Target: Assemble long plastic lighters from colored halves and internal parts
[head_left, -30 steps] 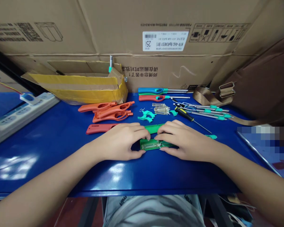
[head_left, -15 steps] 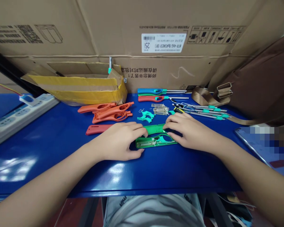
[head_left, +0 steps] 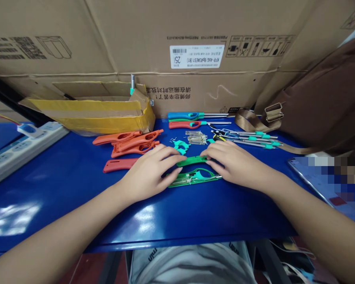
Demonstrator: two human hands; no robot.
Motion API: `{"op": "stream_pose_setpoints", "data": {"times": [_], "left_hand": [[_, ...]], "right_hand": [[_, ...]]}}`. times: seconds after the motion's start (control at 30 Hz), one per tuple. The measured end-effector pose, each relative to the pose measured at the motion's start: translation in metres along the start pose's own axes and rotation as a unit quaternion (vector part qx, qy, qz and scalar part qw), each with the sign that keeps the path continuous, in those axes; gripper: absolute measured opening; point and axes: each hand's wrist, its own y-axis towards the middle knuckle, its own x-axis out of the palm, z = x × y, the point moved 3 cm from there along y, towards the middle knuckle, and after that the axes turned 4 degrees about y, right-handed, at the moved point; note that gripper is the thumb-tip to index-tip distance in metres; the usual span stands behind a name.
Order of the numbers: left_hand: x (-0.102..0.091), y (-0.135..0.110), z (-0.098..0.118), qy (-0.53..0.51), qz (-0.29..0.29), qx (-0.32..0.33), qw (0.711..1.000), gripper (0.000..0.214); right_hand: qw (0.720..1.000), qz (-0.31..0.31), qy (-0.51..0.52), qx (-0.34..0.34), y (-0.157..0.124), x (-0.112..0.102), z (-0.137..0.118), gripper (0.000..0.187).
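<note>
A green half shell of a lighter (head_left: 192, 160) is held at its two ends. My left hand (head_left: 154, 170) pinches its left end between thumb and fingers. My right hand (head_left: 229, 161) grips its right end, its fingertips partly hidden. Just nearer to me lies the other green lighter half (head_left: 177, 184) on the blue table (head_left: 195, 217). Inside it are a clear fuel tank, wires, a turquoise trigger (head_left: 201, 174) and the start of a metal tube. Past my left hand lies a red handle shell (head_left: 118, 165). Turquoise triggers (head_left: 182, 146) and clear tanks (head_left: 197, 137) lie just beyond.
Several orange-red shells (head_left: 136, 142) lie by a yellow-taped cardboard box (head_left: 97, 116). Blue and red lighters (head_left: 185, 125) rest at the back. Metal tubes with wires (head_left: 251, 138) lie behind my right hand. A power strip (head_left: 26, 142) is left, a phone (head_left: 316, 181) right.
The green half shell has been tilted up off the table, and my left thumb has closed up toward it. The view has shifted slightly.
</note>
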Motion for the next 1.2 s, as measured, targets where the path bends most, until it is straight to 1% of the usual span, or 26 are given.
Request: {"op": "stream_pose_setpoints", "data": {"times": [0.1, 0.2, 0.33, 0.43, 0.57, 0.63, 0.7, 0.8, 0.9, 0.97, 1.03, 1.07, 1.13, 1.17, 1.2], "left_hand": [[0.001, 0.0, -0.003, 0.008, 0.025, -0.009, 1.0, 0.029], [0.003, -0.001, -0.004, 0.029, 0.04, 0.0, 0.999, 0.029], [0.003, -0.003, -0.003, 0.066, 0.054, 0.016, 0.996, 0.032], [0.001, -0.004, -0.001, 0.084, 0.055, 0.028, 0.995, 0.032], [-0.001, -0.003, 0.002, 0.088, 0.047, 0.039, 0.994, 0.026], [-0.002, -0.003, 0.003, 0.074, 0.031, 0.044, 0.996, 0.023], [-0.002, -0.003, 0.004, 0.038, 0.015, 0.042, 0.998, 0.023], [-0.004, -0.002, 0.005, -0.052, 0.007, 0.007, 0.999, 0.022], [-0.005, -0.001, 0.005, -0.144, 0.024, -0.066, 0.987, 0.018], [-0.005, 0.0, 0.003, -0.201, 0.025, -0.126, 0.971, 0.018], [-0.003, 0.001, 0.001, -0.259, 0.008, -0.177, 0.95, 0.022], [-0.002, 0.001, 0.0, -0.286, -0.003, -0.196, 0.938, 0.024], [0.001, 0.001, -0.001, -0.326, -0.027, -0.213, 0.921, 0.027], [0.001, 0.001, -0.002, -0.331, -0.032, -0.213, 0.919, 0.028], [0.002, 0.001, -0.002, -0.322, -0.032, -0.207, 0.923, 0.028]], "right_hand": [[0.999, 0.029, 0.028, 0.003, -0.001, -0.002, -0.002, 0.024], [0.996, 0.064, 0.064, -0.01, -0.002, -0.004, -0.005, 0.027], [0.984, 0.098, 0.146, -0.026, -0.002, -0.008, -0.01, 0.028], [0.975, 0.096, 0.196, -0.029, -0.001, -0.009, -0.012, 0.028], [0.972, 0.077, 0.219, -0.027, 0.0, -0.006, -0.012, 0.029], [0.974, 0.064, 0.216, -0.026, 0.0, -0.004, -0.012, 0.028], [0.974, 0.057, 0.217, -0.031, 0.001, -0.002, -0.011, 0.026], [0.97, 0.067, 0.23, -0.034, 0.001, -0.003, -0.01, 0.024], [0.971, 0.074, 0.225, -0.026, -0.001, -0.007, -0.009, 0.02], [0.976, 0.065, 0.206, -0.032, -0.002, -0.008, -0.01, 0.028], [0.98, 0.053, 0.184, -0.048, -0.003, -0.008, -0.011, 0.035], [0.982, 0.048, 0.174, -0.055, -0.003, -0.008, -0.011, 0.036], [0.985, 0.044, 0.157, -0.061, -0.004, -0.007, -0.011, 0.034], [0.986, 0.043, 0.148, -0.063, -0.004, -0.006, -0.011, 0.034], [0.987, 0.042, 0.138, -0.065, -0.005, -0.006, -0.01, 0.035]]}}
